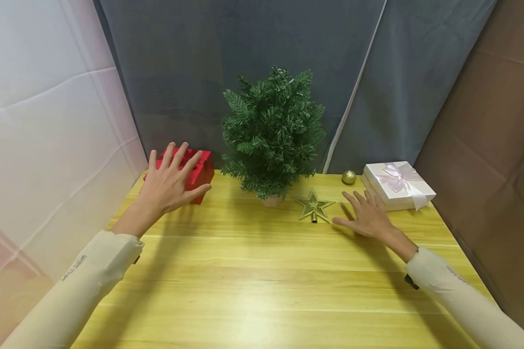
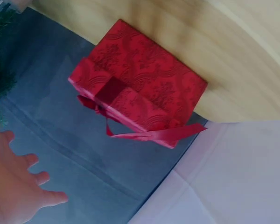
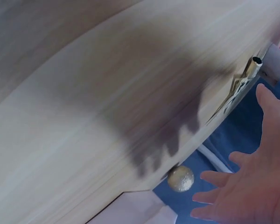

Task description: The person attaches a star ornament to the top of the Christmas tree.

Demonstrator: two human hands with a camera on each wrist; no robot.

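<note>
L hand (image 1: 168, 182) – fingers straight, spread wide, palm down, raised fwd at far left | R hand (image 1: 367, 215) – fingers straight, slightly spread, palm down, held low, thumb out to its left | both arms extended fwd in cream sleeves, wrists bare | neither hand grips anything

A yellow wooden table (image 1: 262, 271) is seen — on it are set a red box (image 1: 196, 169), a little green tree (image 1: 272, 133), a gold star (image 1: 313, 206), a gold ball (image 1: 349, 177) and a white box (image 1: 397, 186).
</note>
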